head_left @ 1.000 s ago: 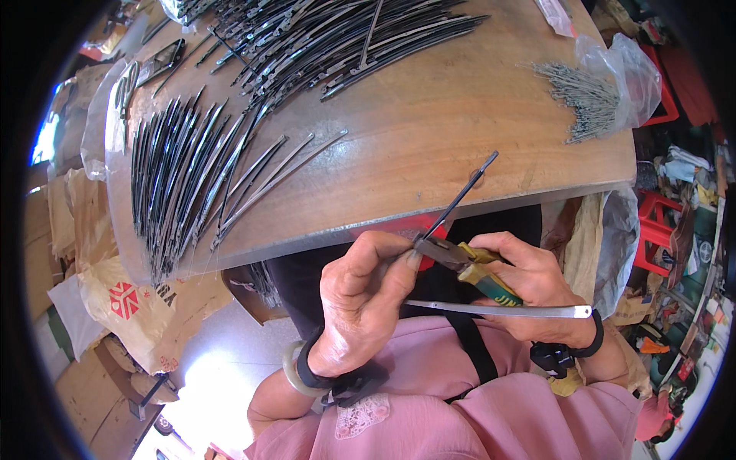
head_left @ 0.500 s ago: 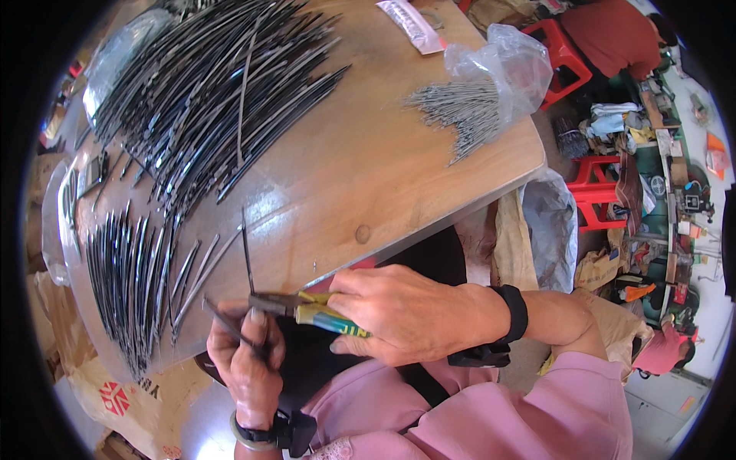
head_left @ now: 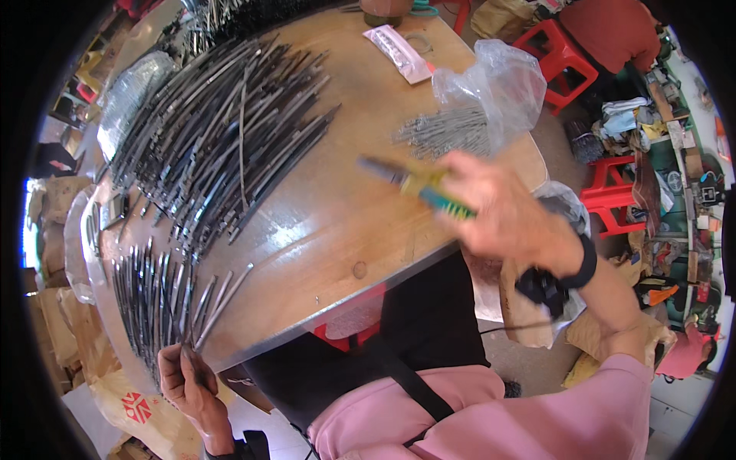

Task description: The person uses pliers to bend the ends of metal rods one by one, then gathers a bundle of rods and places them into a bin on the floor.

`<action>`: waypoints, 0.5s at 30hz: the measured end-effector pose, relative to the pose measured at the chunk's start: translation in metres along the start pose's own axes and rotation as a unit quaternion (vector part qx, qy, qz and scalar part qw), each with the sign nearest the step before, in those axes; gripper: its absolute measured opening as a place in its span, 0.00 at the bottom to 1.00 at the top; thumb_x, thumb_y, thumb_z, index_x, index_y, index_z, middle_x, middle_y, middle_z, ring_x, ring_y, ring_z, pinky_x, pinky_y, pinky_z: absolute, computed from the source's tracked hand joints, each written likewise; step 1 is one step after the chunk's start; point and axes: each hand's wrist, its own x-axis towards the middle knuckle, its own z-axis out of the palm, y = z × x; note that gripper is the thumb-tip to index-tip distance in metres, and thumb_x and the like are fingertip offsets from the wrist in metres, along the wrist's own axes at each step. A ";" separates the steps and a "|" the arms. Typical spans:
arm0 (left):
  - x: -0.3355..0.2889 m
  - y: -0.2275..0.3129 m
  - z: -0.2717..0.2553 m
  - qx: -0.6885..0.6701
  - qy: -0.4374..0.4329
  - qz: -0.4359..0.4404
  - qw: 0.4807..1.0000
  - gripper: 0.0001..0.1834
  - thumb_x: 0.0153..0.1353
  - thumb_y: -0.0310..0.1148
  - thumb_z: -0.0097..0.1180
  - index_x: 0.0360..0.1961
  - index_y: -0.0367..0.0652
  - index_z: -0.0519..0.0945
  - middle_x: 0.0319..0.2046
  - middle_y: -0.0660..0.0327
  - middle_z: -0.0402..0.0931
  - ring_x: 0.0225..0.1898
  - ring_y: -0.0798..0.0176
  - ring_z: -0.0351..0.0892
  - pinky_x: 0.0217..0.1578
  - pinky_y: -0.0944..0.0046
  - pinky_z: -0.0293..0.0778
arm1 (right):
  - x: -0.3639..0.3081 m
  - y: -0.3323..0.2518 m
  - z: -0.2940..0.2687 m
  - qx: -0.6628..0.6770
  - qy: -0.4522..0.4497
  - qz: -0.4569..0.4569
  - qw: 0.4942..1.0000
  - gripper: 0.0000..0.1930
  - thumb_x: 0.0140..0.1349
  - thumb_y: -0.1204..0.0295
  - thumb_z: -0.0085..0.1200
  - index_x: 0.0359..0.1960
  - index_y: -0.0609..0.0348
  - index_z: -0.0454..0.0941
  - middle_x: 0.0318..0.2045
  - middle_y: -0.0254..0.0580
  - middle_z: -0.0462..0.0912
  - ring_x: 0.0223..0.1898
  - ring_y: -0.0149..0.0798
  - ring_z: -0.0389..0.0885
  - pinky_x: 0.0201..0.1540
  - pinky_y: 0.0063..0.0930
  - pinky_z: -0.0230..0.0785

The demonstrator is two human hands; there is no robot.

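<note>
your right hand point(head_left: 510, 211) wraps round pliers point(head_left: 418, 184) over the desk point(head_left: 337, 245) | your left hand point(head_left: 190, 379) curls by some strips point(head_left: 146, 303), can't tell if gripping

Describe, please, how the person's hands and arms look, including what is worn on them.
The left hand and right hand are both ungloved. Each wrist has a black band, the right also a bulky black piece. A pink sleeve covers the right upper arm.

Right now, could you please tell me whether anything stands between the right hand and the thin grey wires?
Nothing visible stands between the right hand, which holds the pliers, and the exposed part of the grey wires; the clear plastic bag lies at their right end.
</note>
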 end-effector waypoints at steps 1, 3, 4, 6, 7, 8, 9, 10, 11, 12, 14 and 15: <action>0.008 -0.008 -0.008 0.062 0.031 0.024 0.997 0.02 0.68 0.27 0.52 0.38 0.42 0.76 0.18 0.70 0.68 0.15 0.77 0.61 0.15 0.74 0.54 | 0.000 0.011 0.000 -0.031 0.008 0.018 0.999 0.10 0.46 0.78 0.56 0.33 0.64 0.79 0.33 0.47 0.75 0.36 0.51 0.76 0.34 0.42 0.73; 0.028 -0.011 -0.022 0.332 0.023 0.173 0.927 0.06 0.65 0.26 0.54 0.41 0.38 0.78 0.23 0.65 0.72 0.23 0.70 0.70 0.24 0.70 0.65 | 0.010 0.036 0.001 -0.087 0.042 0.040 0.995 0.08 0.43 0.79 0.56 0.29 0.65 0.77 0.34 0.47 0.75 0.38 0.50 0.75 0.36 0.41 0.73; 0.031 -0.001 -0.022 0.437 0.018 0.299 0.848 0.08 0.62 0.24 0.55 0.42 0.35 0.78 0.26 0.62 0.73 0.26 0.65 0.72 0.28 0.67 0.68 | 0.008 0.044 0.005 -0.109 0.033 0.023 0.993 0.07 0.43 0.79 0.56 0.28 0.66 0.76 0.37 0.50 0.75 0.39 0.51 0.76 0.39 0.41 0.73; 0.033 0.025 0.003 0.469 -0.012 0.379 0.798 0.11 0.57 0.21 0.57 0.43 0.32 0.79 0.32 0.55 0.75 0.31 0.57 0.75 0.35 0.63 0.72 | 0.006 0.041 0.003 -0.137 0.025 0.000 0.990 0.08 0.40 0.80 0.56 0.25 0.65 0.75 0.39 0.50 0.76 0.40 0.49 0.75 0.42 0.40 0.73; 0.028 0.039 0.023 0.402 -0.037 0.341 0.849 0.13 0.55 0.20 0.57 0.43 0.31 0.79 0.34 0.52 0.76 0.33 0.54 0.76 0.37 0.62 0.73 | 0.007 0.037 0.000 -0.146 0.030 -0.002 0.989 0.08 0.39 0.80 0.56 0.25 0.65 0.75 0.40 0.50 0.76 0.41 0.49 0.75 0.43 0.40 0.73; 0.030 0.051 0.043 0.343 -0.078 0.311 0.883 0.13 0.56 0.20 0.58 0.43 0.32 0.79 0.34 0.52 0.76 0.33 0.54 0.77 0.37 0.62 0.73 | 0.008 0.033 -0.002 -0.155 0.036 -0.004 0.987 0.08 0.39 0.81 0.56 0.25 0.65 0.75 0.42 0.51 0.76 0.41 0.49 0.76 0.43 0.40 0.73; 0.036 0.063 0.066 0.280 -0.119 0.285 0.909 0.13 0.56 0.21 0.58 0.44 0.32 0.79 0.33 0.53 0.76 0.33 0.54 0.77 0.36 0.62 0.73 | 0.007 0.031 -0.008 -0.167 0.046 -0.001 0.985 0.08 0.39 0.81 0.56 0.25 0.65 0.75 0.43 0.52 0.76 0.42 0.48 0.76 0.44 0.39 0.74; 0.042 0.063 0.092 0.274 -0.143 0.278 0.909 0.12 0.57 0.22 0.58 0.43 0.32 0.80 0.32 0.54 0.76 0.33 0.59 0.77 0.36 0.63 0.73 | 0.020 0.026 -0.012 -0.180 0.061 -0.013 0.982 0.09 0.38 0.81 0.56 0.25 0.65 0.74 0.45 0.51 0.77 0.42 0.48 0.76 0.44 0.38 0.74; 0.052 0.058 0.112 0.267 -0.169 0.271 0.909 0.11 0.58 0.23 0.58 0.42 0.32 0.81 0.31 0.56 0.76 0.33 0.64 0.77 0.37 0.65 0.73 | 0.026 0.020 -0.014 -0.180 0.080 -0.005 0.980 0.09 0.38 0.80 0.56 0.25 0.65 0.74 0.45 0.50 0.77 0.42 0.48 0.76 0.43 0.38 0.74; 0.063 0.056 0.124 0.274 -0.151 0.290 0.905 0.11 0.58 0.24 0.59 0.42 0.32 0.81 0.29 0.56 0.76 0.30 0.63 0.77 0.34 0.64 0.72 | 0.027 0.016 -0.018 -0.178 0.098 0.009 0.979 0.09 0.38 0.80 0.56 0.26 0.65 0.74 0.44 0.50 0.77 0.42 0.48 0.77 0.43 0.38 0.75; 0.080 0.047 0.139 0.309 -0.120 0.327 0.885 0.10 0.58 0.25 0.60 0.40 0.33 0.81 0.27 0.55 0.75 0.27 0.60 0.77 0.31 0.63 0.72 | 0.033 0.007 -0.023 -0.168 0.111 0.020 0.979 0.10 0.38 0.80 0.57 0.26 0.65 0.74 0.44 0.49 0.77 0.41 0.48 0.77 0.42 0.38 0.75; 0.088 0.044 0.143 0.345 -0.106 0.347 0.866 0.09 0.58 0.25 0.61 0.40 0.33 0.81 0.27 0.55 0.75 0.27 0.58 0.77 0.30 0.62 0.72 | 0.037 0.003 -0.024 -0.154 0.110 0.018 0.982 0.10 0.38 0.80 0.57 0.27 0.65 0.74 0.44 0.49 0.77 0.41 0.48 0.77 0.42 0.37 0.75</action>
